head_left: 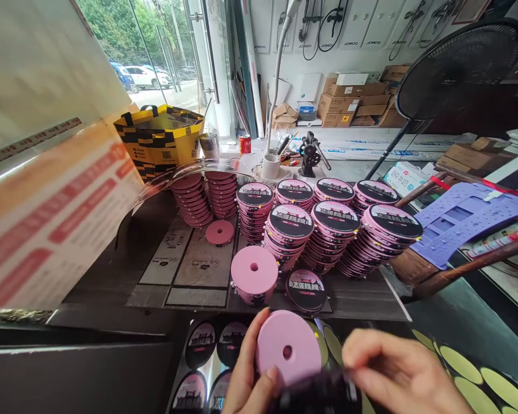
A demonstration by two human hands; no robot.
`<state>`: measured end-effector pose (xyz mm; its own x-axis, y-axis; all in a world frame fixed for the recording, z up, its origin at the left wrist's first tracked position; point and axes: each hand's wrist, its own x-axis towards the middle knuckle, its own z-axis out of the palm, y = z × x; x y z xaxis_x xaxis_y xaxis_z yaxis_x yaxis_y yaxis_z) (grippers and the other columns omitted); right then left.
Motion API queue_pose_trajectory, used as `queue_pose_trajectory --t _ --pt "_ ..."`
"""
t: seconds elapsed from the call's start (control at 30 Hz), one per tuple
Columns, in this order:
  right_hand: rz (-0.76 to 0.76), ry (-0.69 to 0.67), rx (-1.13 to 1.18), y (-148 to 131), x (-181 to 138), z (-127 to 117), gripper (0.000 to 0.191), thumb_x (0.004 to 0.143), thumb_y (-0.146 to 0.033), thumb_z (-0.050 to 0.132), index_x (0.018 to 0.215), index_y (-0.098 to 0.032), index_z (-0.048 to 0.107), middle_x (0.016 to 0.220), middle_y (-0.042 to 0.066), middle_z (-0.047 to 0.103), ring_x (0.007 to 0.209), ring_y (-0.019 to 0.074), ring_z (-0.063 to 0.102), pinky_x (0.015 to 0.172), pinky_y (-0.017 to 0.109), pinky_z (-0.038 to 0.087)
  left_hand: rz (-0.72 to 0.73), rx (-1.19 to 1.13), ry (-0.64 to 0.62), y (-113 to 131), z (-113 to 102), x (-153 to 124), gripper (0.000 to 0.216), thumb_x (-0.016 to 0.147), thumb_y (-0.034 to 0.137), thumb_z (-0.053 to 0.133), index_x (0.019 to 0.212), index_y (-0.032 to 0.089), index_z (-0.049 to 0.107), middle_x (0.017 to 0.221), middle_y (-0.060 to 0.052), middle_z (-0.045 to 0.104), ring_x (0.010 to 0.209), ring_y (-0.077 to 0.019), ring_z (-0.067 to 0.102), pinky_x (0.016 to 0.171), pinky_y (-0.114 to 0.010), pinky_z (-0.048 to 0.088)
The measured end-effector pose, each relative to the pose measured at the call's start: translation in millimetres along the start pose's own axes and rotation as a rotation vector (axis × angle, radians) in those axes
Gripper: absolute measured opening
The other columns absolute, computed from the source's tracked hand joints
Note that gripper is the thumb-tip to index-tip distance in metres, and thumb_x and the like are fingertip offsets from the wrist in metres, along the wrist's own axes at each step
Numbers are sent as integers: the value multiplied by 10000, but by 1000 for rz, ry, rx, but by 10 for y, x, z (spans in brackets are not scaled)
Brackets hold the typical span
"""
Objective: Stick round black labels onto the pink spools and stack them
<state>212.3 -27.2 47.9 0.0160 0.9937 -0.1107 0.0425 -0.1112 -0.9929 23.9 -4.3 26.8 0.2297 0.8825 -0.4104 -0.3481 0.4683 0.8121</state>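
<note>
My left hand (248,374) grips a pink foam disc (300,336) with a hole in its middle, thumb on its face. Close by on the right, my right hand (403,368) pinches a dark, motion-blurred sticker (319,395) that overlaps the disc's lower edge; whether it is stuck down I cannot tell. Below lies a sheet of round black-and-pink stickers (201,345). Just beyond my hands are a short stack of plain pink discs (254,270) and a labelled disc (306,290). Colored pinheads show along their rims.
Several stacks of labelled discs (334,218) stand farther back, with unlabelled stacks (192,201) to their left. A large printed sheet (47,218) juts in at left. A yellow bag (164,138), a red can (244,145), a fan (457,75) and a purple chair (457,218) surround the table.
</note>
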Motion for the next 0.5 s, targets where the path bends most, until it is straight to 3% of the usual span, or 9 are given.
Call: queue_pose_trajectory --t 0.07,0.17,0.37,0.5 --pt "204 116 139 -45 76 30 123 671 -321 708 649 -209 663 610 -2 615 579 137 527 554 225 419 -224 -138 -71 13 21 5 654 698 252 672 1298 289 415 1194 -39 615 891 -206 636 790 -305 471" --pt "311 105 278 -2 177 111 139 610 -294 745 610 -182 663 571 -19 600 553 108 497 548 203 407 -405 -214 -130 16 32 22 891 645 144 700 1371 306 210 1106 -57 646 624 -157 642 595 -299 492" --pt "347 103 288 114 216 116 156 590 -293 753 622 -164 670 567 -19 620 527 94 500 520 198 394 -299 -293 -246 -53 -25 55 858 484 -7 669 1243 294 405 1179 -55 601 730 -197 647 608 -322 516" --pt "328 139 282 106 199 120 138 587 -282 754 613 -169 678 566 -22 628 534 90 501 530 196 400 -303 -245 -210 -74 -13 48 904 438 -62 620 1239 302 412 1256 -64 545 765 -218 654 631 -336 527"
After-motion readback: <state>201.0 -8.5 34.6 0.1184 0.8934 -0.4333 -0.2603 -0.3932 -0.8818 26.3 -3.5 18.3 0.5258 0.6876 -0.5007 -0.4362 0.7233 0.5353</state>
